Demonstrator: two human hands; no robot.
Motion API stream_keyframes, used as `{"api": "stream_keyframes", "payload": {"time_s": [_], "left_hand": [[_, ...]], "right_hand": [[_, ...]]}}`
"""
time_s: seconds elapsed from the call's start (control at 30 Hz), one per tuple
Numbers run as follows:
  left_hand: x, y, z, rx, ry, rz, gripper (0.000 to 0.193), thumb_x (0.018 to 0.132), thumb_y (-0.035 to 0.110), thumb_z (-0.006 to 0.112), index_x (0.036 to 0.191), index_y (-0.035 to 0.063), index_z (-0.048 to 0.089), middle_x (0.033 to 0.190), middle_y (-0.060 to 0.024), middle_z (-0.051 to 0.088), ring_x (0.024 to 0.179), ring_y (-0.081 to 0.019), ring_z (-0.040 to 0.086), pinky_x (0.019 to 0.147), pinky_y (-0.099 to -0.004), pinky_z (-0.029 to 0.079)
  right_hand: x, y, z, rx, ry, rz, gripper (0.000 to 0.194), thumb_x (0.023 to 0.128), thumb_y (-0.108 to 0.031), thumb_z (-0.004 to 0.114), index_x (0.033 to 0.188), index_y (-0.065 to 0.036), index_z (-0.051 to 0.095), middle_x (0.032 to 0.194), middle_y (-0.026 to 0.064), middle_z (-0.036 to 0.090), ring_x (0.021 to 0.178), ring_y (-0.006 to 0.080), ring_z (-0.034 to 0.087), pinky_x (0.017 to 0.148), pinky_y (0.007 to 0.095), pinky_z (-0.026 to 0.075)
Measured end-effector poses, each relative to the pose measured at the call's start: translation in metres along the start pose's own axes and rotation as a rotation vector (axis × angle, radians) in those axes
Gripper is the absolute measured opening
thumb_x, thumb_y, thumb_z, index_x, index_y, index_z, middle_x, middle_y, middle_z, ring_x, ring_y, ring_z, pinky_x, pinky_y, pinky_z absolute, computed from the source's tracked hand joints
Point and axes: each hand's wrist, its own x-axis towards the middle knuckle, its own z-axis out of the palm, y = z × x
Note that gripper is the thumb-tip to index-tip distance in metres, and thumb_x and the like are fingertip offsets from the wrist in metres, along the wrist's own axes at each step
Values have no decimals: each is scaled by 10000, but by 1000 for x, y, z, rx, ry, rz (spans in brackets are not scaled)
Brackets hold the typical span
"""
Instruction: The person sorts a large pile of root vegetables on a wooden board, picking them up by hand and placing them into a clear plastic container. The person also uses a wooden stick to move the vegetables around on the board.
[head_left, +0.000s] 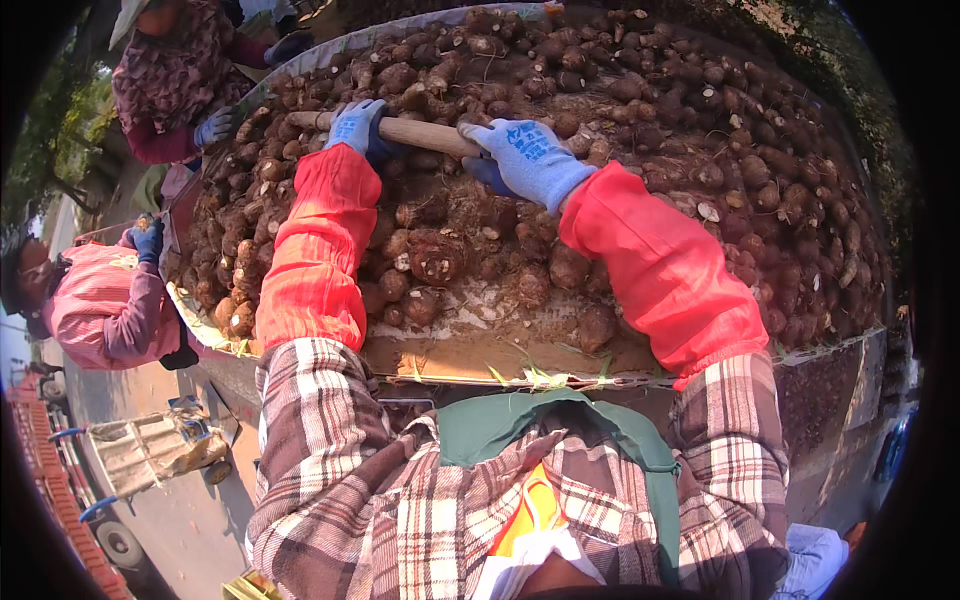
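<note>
My left hand (356, 129), in a light-blue work glove with a dark-blue palm, is closed around a wooden handle (424, 135) near its left end. Further right along the same handle grips my right hand (525, 157), gloved alike. The handle lies nearly level above a broad heap of brown, hairy taro-like corms (439, 256), some with pale cut faces. Its right end is hidden by my right hand, and no tool head can be made out. Red sleeve covers reach over both forearms.
A raised bed edge (517, 367) with soil and grass blades runs before me. Two people stand at the left, one in a pink vest (112, 300), one in a patterned top (180, 67). A cart with a beige cover (150, 454) stands lower left, beside a red vehicle (56, 487).
</note>
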Motion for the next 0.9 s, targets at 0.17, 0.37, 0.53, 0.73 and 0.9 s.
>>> {"api": "stream_keyframes", "payload": {"time_s": [0.17, 0.37, 0.53, 0.73, 0.9], "left_hand": [[-53, 18, -38, -23, 89, 147, 541, 611, 431, 876, 986, 119, 642, 1041, -144, 668, 1021, -382, 617, 910, -483, 478], [-8, 248, -66, -169, 39, 425, 514, 665, 441, 869, 979, 99, 648, 966, -118, 666, 971, -356, 617, 853, -471, 472], [11, 518, -89, -463, 113, 1035, 482, 701, 409, 855, 996, 71, 679, 970, -118, 673, 952, -353, 619, 851, -448, 495], [-52, 818, -147, -676, 160, 1529, 511, 756, 502, 800, 1093, 153, 641, 1054, -70, 664, 1051, -289, 620, 859, -446, 498], [-83, 940, -154, -827, 114, 1637, 521, 769, 600, 762, 1047, 180, 627, 1023, -71, 677, 1011, -311, 661, 861, -477, 499]], "right_hand": [[-41, -38, -29, -25, -13, -98, 338, 960, -223, 555, 1247, -57, 615, 1000, 200, 697, 903, 373, 711, 745, 494, 564], [-243, 39, -135, -76, 189, 68, 337, 897, -264, 684, 1207, -141, 636, 961, 158, 694, 878, 369, 699, 746, 475, 562], [-501, 17, -214, -179, 433, 526, 524, 873, -348, 757, 1332, -122, 639, 994, 116, 694, 849, 324, 676, 744, 399, 548], [-715, -130, -286, -484, 673, 1077, 492, 790, -85, 822, 1246, 19, 671, 1192, 177, 717, 1058, 263, 694, 930, 363, 532], [-749, -154, -332, -680, 486, 1255, 474, 817, -66, 765, 1265, 39, 653, 1167, 191, 714, 1028, 291, 704, 954, 358, 524]]}}
